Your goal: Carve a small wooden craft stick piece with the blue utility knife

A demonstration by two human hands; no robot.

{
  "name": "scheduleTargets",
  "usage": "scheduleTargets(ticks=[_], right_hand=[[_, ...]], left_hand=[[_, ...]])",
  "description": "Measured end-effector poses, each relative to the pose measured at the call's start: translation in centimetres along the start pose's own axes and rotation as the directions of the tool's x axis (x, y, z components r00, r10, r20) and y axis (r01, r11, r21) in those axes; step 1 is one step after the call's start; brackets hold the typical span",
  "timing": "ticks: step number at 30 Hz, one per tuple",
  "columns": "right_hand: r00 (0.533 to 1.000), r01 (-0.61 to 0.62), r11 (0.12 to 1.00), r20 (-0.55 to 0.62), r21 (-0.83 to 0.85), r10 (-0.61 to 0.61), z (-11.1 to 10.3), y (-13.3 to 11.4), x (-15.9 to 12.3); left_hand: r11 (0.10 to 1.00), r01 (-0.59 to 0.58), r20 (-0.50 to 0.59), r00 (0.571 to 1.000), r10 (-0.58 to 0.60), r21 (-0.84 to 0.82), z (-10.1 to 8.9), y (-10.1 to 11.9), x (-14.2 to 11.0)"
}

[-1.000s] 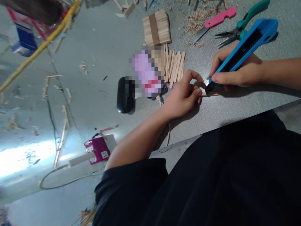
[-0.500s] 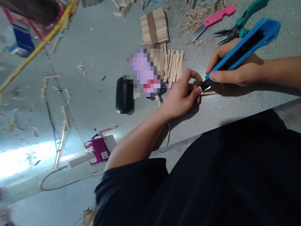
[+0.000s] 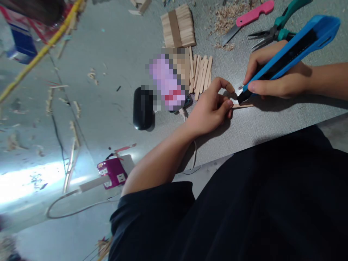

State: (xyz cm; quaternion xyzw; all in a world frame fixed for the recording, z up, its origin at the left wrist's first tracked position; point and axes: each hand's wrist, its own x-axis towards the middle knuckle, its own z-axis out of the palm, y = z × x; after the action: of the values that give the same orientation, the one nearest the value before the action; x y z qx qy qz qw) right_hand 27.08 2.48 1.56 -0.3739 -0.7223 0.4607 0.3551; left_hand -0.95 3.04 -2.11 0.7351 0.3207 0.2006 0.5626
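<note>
left hand (image 3: 205,114): fingers clamped on wooden stick (image 3: 246,106), by surface's (image 3: 272,121) near edge | right hand (image 3: 285,85): fingers wrapped round blue knife (image 3: 292,50), tip at stick | advisable: light strokes, blade clear of left hand

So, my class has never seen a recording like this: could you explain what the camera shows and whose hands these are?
There is no robot here: a person works with two bare hands, filmed by a camera worn on the head, looking down. The left hand presses a thin wooden stick against the table. The right hand holds a blue knife, its tip at the stick; whether it touches is unclear. Beyond them lie loose sticks, a banded bundle, wood shavings, a pink-handled blade and green-handled pliers. Left of them is a dark case.
</note>
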Motion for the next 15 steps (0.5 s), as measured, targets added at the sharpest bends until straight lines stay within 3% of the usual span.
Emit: scheduleTargets(ticks=[4, 8, 15], right_hand=[[0.999, -0.027, 1.000, 0.041, -0.016, 0.027, 0.07, -0.14, 0.25], [0.998, -0.064, 0.996, 0.011, -0.063, 0.065, -0.10, -0.40, 0.28], [0.999, -0.029, 0.996, 0.033, -0.080, 0.031, -0.19, -0.68, 0.40]], left_hand=[[1.000, -0.010, 0.009, 1.000, 0.010, 0.014, 0.02, -0.11, 0.00], [1.000, 0.006, 0.015, 1.000, -0.006, -0.017, 0.07, 0.18, 0.01], [1.000, -0.028, 0.021, 0.999, 0.028, -0.009, 0.03, -0.43, 0.11]])
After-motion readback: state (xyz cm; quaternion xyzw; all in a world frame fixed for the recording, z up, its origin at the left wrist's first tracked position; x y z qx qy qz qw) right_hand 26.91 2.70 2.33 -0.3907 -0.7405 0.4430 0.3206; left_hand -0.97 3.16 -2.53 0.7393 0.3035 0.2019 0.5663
